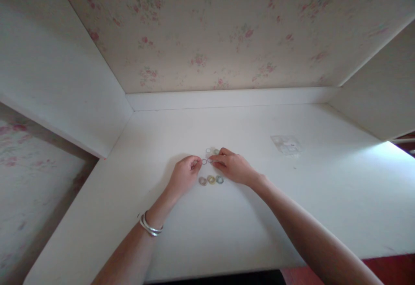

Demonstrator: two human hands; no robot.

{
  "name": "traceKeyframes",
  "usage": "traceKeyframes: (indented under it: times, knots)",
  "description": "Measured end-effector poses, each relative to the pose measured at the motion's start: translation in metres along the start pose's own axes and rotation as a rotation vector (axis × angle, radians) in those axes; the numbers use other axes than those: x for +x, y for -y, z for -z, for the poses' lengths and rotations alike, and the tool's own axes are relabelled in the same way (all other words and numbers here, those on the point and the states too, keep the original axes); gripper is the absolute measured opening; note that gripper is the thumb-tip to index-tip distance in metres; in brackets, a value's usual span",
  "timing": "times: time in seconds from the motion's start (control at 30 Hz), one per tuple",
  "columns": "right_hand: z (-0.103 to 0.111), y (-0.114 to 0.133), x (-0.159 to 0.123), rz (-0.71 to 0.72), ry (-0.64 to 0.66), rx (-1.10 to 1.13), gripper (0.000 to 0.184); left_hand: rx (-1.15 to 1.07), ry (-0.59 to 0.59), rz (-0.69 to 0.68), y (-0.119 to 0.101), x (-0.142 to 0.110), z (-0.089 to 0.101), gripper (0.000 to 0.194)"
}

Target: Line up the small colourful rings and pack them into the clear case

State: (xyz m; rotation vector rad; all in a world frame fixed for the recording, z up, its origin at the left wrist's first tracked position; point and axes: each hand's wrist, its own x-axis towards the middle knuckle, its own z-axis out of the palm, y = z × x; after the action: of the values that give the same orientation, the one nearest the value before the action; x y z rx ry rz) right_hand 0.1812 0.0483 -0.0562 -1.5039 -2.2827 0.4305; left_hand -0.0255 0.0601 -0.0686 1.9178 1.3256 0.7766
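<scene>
Between my hands lie several small rings on the white tabletop. My left hand (187,170) pinches the edge of a thin pinkish ring (204,162), its fingers closed. Opposite it, my right hand (231,164) has its thumb and fingertips on another pale ring (210,160), partly covered by the fingers. Just beyond the fingertips are a whitish ring (208,150) and a greenish ring (216,151). Nearer to me sits a row of small ring piles: pinkish-brown rings (202,181), yellow rings (211,180) and grey-green rings (219,180).
A clear plastic packet (287,144) lies on the white table (207,233) to the right. White panels (65,60) stand at both sides, with a floral-papered wall (220,39) behind. The table's front edge runs along the bottom.
</scene>
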Motion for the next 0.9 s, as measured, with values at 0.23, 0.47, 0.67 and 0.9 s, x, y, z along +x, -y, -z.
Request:
traceKeyframes:
  times: [0.23, 0.47, 0.67, 0.9]
  knots:
    - [0.000, -0.001, -0.007, -0.028, -0.012, -0.031, 0.020, 0.400, 0.047, -0.173, -0.004, -0.008, 0.007, 0.025]
    - [-0.006, 0.000, -0.039, -0.053, -0.190, 0.110, 0.023, 0.459, 0.068, -0.188, -0.001, -0.009, 0.006, 0.027]
    - [-0.009, 0.017, -0.063, -0.007, -0.236, 0.236, 0.024, 0.444, 0.058, -0.164, -0.002, -0.008, 0.005, 0.025]
    - [-0.015, 0.023, -0.063, 0.053, -0.154, 0.158, 0.023, 0.489, 0.075, -0.118, -0.004, -0.010, 0.003, 0.024]
